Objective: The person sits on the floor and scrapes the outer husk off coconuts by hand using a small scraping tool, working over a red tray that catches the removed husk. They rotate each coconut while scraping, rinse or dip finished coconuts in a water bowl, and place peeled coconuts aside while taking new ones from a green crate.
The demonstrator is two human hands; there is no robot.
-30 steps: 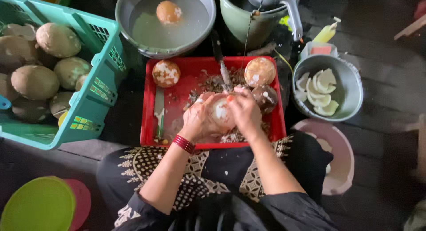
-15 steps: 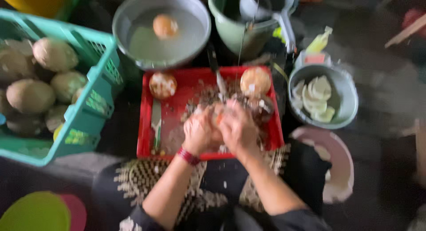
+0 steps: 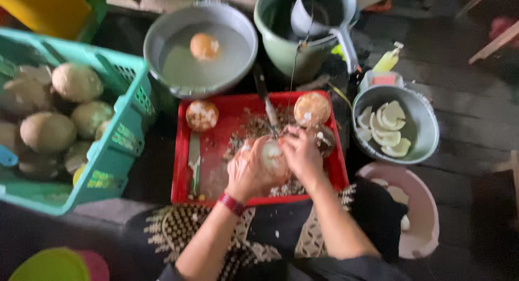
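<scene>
Both my hands were clasped round one pale, peeled coconut just right of the frame's middle, my left hand cupping it from the left and below, my right hand closed over its right side; whether the right also held a blade I could not tell. Across the left of the frame stood the green crate full of brown husked coconuts. At upper middle sat the grey basin of cloudy water with one peeled ball floating in it. The red tray lay at the centre under my hands, strewn with shavings. At the right was the metal bowl holding white coconut pieces. Two more round coconuts rested along the tray's upper edge, and a knife lay flat along the tray's left side. By my judgement I was paring the last brown skin off the ball; a next move would call for turning it in the left palm to bring an unpared patch round. Against the frame a second earlier, my hands were in the same spot on the tray and much the same clasp; mostly the view had shifted.
</scene>
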